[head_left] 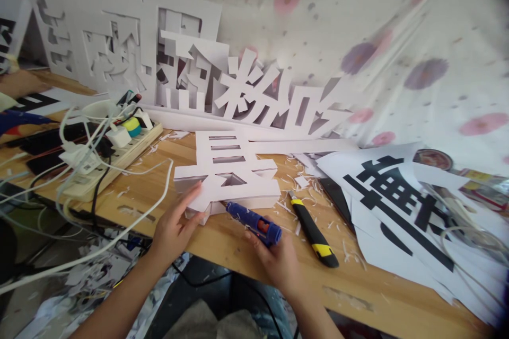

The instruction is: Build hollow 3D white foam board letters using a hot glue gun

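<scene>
A white foam-board character (230, 169) with cut-out slots lies on the wooden table in front of me. My left hand (175, 228) grips its near left corner, thumb on the side wall and fingers on the top face. In my right hand (274, 259) is a blue hot glue gun (254, 222), its nozzle close to the character's near edge. Whether the nozzle touches the board I cannot tell. A black and yellow utility knife (312, 230) rests just right of the glue gun.
Power strips (115, 153) with plugs and tangled white cables crowd the left. White cut-out characters (250, 90) lean along the back. Printed paper sheets (397, 206) cover the right side. Foam scraps litter the table (222, 249). Another person's hand (24, 83) shows at far left.
</scene>
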Demonstrator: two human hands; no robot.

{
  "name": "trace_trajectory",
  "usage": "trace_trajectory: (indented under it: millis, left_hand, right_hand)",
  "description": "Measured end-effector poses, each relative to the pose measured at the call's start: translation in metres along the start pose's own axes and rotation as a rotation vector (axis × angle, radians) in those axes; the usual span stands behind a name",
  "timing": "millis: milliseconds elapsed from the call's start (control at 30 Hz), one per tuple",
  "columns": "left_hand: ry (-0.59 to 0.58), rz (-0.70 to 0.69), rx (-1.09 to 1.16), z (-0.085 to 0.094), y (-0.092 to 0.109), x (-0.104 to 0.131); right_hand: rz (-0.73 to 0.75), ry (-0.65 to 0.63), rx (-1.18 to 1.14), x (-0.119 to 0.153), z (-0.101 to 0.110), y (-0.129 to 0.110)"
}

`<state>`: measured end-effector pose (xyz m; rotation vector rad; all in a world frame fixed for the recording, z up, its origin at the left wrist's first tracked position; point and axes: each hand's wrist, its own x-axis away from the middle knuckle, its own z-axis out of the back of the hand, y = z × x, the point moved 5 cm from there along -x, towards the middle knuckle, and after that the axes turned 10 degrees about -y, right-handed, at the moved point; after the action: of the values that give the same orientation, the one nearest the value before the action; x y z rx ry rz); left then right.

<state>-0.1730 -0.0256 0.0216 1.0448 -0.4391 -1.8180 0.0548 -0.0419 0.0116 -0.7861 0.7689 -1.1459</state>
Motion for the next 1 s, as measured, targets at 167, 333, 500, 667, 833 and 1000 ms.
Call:
trace_trajectory:
  millis: [167,333,500,667,833,1000]
  left_hand:
    - [-0.001,0.021,0.010,-0.001,-0.002,0.000]
    - [0.003,0.018,0.011,0.000,-0.002,0.001]
    - [0.007,0.009,0.016,0.000,-0.002,0.001]
    - [0.000,0.015,0.006,0.000,-0.002,0.001]
    - [0.008,0.019,0.005,0.000,-0.001,0.001]
    - [0.017,0.000,-0.001,0.000,-0.002,0.001]
  right_hand:
    - [0.025,0.037,0.035,0.000,0.005,-0.001]
    - [0.003,0.012,0.056,0.000,0.009,-0.001]
    - [-0.015,0.006,0.040,0.001,0.013,0.000]
    - [-0.021,0.016,0.067,0.002,0.017,0.000]
    - [-0.026,0.038,0.075,0.004,0.020,0.004]
    - [-0.035,0.051,0.060,0.005,0.022,0.009]
